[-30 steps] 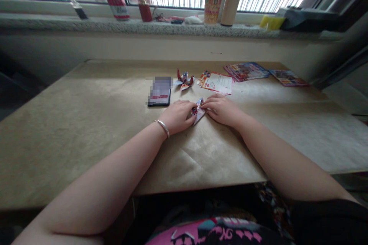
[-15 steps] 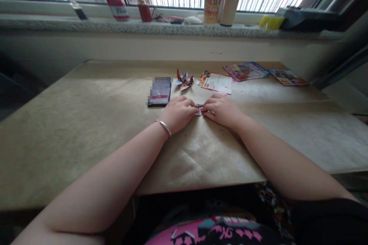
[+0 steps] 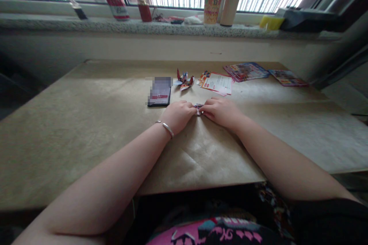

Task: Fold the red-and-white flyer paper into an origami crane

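Between my two hands, low over the table, is a small folded piece of printed paper, mostly covered by fingers. My left hand has its fingers closed on the paper's left side; a silver bracelet circles that wrist. From the right, the fingertips of my right hand pinch the other side. Just beyond my left hand lies a phone with a lit screen. Past the paper stands a folded paper figure with pointed, upturned tips in red, white and blue.
Behind my right hand lie printed sheets, with a stack of colourful leaflets and another leaflet pile farther right. Along the granite windowsill stand a red can, a red bottle and a patterned cup.
My fingers have shifted slightly on the folded paper, and the left hand sits a little lower and more closed. Everything else on the table stays in place.
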Available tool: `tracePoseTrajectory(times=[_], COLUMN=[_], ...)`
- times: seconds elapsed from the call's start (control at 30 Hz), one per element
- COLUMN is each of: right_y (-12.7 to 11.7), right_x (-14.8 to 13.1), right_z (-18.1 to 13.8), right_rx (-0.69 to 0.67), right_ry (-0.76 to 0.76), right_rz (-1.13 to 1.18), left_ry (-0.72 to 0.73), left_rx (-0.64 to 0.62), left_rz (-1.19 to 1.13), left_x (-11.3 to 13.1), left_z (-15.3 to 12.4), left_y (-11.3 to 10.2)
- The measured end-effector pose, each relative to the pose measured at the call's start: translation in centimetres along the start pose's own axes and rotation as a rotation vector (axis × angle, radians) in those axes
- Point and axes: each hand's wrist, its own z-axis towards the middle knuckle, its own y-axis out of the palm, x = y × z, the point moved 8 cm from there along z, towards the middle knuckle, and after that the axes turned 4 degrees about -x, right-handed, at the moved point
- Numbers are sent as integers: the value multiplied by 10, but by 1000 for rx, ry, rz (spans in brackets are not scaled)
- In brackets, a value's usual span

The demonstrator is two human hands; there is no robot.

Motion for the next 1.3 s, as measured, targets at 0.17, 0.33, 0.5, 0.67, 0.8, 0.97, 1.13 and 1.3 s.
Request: tracePoseTrajectory(times=[0.17, 0.33, 0.5, 0.67, 0.8, 0.97, 1.13, 1.3], right_y=[2, 4, 5, 7, 8, 6, 5, 6], right_x=[-2, -3, -5, -8, -11, -10, -6, -10], right_z=[-1, 0, 2, 3, 3, 2, 2, 3], right_rx=[24, 75, 97, 50, 46, 89, 107, 68], right_ry=[-51, -82, -107, -105, -109, -102, -44, -61], right_rz=[51, 107, 101, 32, -15, 31, 82, 58], left_ry=[20, 20, -14, -41, -51, -82, -154, -132], left_rx=[-6, -1, 27, 42, 39, 47, 63, 45], left_rz=[-50, -68, -124, -132, -114, -131, -159, -143], left_x=[-2, -5, -10, -13, -14, -16, -21, -18], left_z=[0, 1, 1, 0, 0, 1, 0, 1], left_y=[4, 5, 3, 4, 5, 5, 3, 6])
